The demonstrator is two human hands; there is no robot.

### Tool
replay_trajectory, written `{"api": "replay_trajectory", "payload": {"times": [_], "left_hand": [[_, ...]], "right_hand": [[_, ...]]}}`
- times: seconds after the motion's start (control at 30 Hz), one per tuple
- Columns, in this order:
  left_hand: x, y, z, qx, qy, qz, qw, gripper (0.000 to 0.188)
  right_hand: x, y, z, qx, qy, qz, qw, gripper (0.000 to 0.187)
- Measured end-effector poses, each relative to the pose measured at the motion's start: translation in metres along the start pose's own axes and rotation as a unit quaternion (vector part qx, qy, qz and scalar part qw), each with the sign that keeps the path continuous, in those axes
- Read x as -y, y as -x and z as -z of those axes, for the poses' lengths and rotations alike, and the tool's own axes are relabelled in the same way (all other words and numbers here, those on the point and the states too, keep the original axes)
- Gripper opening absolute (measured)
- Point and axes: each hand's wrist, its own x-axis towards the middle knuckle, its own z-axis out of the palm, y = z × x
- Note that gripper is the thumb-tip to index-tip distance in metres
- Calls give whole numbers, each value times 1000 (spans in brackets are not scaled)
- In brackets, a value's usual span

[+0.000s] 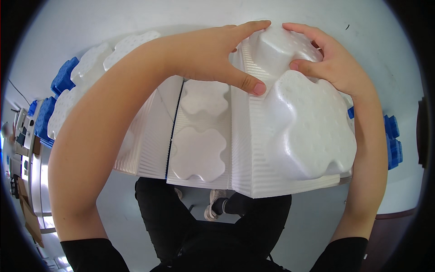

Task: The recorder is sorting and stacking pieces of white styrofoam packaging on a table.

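A white moulded plastic tray [312,129] with ribbed sides and large, dimpled, cross-shaped bumps stands in front of me, right of centre. Over its left edge reaches my left hand [226,54], thumb and forefinger spread wide. Its thumb rests on the ribbed side; some of its fingers are hidden. My right hand [324,56] is curled around the far bump, with the thumb in the dip between the two bumps. Close by on the left lies a lower white tray [199,152] with flatter bumps of like shape. Whether further trays are nested under the taller one, I cannot tell.
More white trays [93,61] and blue trays [65,76] stand at the left, partly behind my arm. Further blue pieces [393,149] show beyond my right forearm. All rest on a pale table [199,13]. At the far left is a bench [28,131] with equipment.
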Motion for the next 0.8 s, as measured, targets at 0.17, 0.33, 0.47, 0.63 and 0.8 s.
{"api": "replay_trajectory", "payload": {"times": [0.17, 0.33, 0.47, 0.63, 0.8], "left_hand": [[0, -2, -5, 3, 19, -6, 1000, 129], [-10, 4, -2, 33, -4, -7, 999, 127], [-8, 1, -7, 35, -17, 13, 999, 124], [-7, 0, -8, 37, -17, 18, 999, 125], [-13, 1, -11, 43, -15, 16, 999, 123]], "right_hand": [[10, 5, 3, 20, 39, -26, 999, 79], [20, 15, 0, 23, 138, -7, 990, 79], [18, 10, -2, 52, 98, -77, 991, 80], [3, 6, -3, 57, 121, -72, 988, 89], [11, 10, -6, 90, 235, -118, 961, 99]]}}
